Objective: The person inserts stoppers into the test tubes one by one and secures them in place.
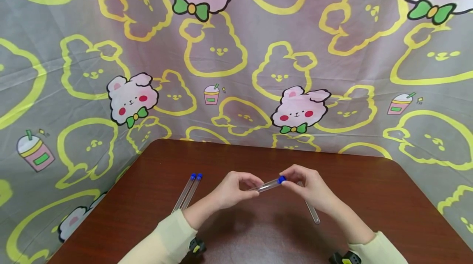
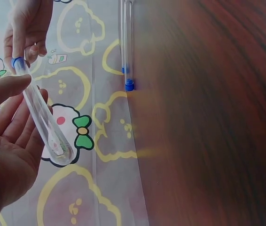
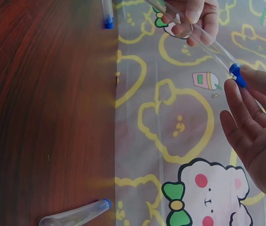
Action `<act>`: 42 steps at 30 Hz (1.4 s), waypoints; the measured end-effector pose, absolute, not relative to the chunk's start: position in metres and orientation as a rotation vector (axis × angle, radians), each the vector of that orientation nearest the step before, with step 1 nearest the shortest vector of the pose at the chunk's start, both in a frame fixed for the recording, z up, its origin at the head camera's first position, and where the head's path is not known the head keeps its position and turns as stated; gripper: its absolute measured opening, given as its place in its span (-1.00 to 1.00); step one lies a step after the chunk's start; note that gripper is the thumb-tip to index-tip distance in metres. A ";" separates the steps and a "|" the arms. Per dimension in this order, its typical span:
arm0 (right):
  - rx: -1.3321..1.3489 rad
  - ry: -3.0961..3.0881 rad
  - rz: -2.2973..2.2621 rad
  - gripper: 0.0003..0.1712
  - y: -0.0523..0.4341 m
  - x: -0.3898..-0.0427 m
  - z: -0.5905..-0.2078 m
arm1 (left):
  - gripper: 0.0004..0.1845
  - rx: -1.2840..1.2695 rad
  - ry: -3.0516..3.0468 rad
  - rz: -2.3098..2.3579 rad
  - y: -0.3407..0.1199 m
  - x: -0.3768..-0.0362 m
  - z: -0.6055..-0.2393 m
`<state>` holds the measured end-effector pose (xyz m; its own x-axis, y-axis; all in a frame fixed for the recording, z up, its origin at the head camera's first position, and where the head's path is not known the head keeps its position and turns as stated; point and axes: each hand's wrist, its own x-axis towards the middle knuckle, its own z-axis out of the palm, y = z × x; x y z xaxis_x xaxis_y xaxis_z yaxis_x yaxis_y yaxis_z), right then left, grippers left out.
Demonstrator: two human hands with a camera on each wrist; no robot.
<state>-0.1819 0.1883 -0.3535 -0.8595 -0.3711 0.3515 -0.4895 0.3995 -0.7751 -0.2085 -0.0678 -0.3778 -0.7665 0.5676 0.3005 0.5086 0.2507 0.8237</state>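
Note:
Above the table, my left hand [image 1: 236,189] pinches a clear test tube [image 2: 48,123] between thumb and fingers. The tube's rounded bottom points back past my left palm in the left wrist view. My right hand [image 1: 308,186] pinches the blue cap [image 3: 237,74] on the tube's other end with thumb and forefinger. The cap sits on the tube's mouth, and the tube slants slightly upward to the right in the head view. Nothing shows inside the glass.
Two blue-capped test tubes [image 1: 189,192] lie side by side left of my left hand. Another capped tube [image 3: 76,214] lies under my right hand, partly hidden in the head view. The brown table [image 1: 236,155] meets a patterned cloth [image 1: 236,83] at its back edge.

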 end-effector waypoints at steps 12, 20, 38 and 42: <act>0.746 -2.424 1.628 -0.77 0.190 -0.185 -0.353 | -0.77 0.976 2.393 1.672 -0.061 -0.205 -0.374; 0.773 -2.363 1.648 -0.79 0.190 -0.187 -0.354 | -0.76 0.965 2.425 1.646 -0.060 -0.204 -0.370; 0.744 -2.435 1.662 -0.74 0.194 -0.193 -0.358 | -0.70 1.063 2.469 1.551 -0.057 -0.203 -0.376; 0.754 -2.460 1.662 -0.76 0.193 -0.195 -0.361 | -0.69 1.128 2.510 1.498 -0.056 -0.203 -0.379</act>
